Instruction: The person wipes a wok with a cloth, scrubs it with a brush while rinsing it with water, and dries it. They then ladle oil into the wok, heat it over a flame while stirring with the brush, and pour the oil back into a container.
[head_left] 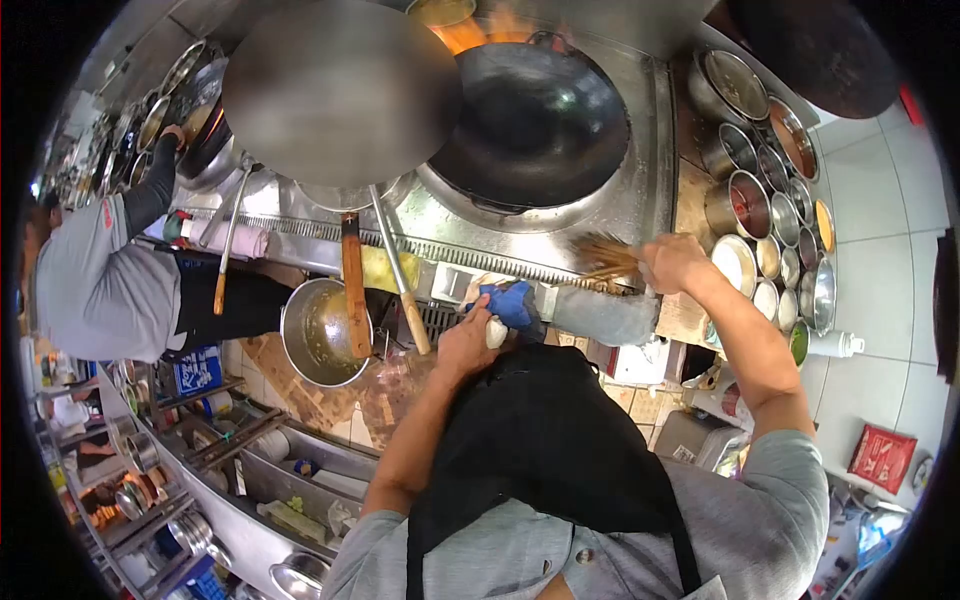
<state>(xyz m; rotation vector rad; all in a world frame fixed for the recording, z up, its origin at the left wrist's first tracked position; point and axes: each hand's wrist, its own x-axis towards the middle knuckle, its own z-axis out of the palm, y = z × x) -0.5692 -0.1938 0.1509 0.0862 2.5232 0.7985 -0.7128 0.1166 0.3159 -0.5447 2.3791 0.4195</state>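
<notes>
My right hand (672,264) is closed around a bamboo wok brush (606,256), whose bristles point left over the stove's front edge. Behind the brush, a large black wok (545,125) sits on the steel stove (560,218). My left hand (466,342) is closed on a blue cloth (510,304) at the counter's front edge, with a bit of white material by the fingers. Right of this cloth lies a grey folded cloth (605,315). A ladle with a wooden handle (412,322) lies to the left of my left hand.
Flames (465,35) burn behind the wok. Metal containers (745,200) of sauces and seasonings crowd the right side. A steel pot (322,335) stands at the left, near a wooden handle (354,285). Another person (105,280) works at the far left. A blurred oval hides the upper middle.
</notes>
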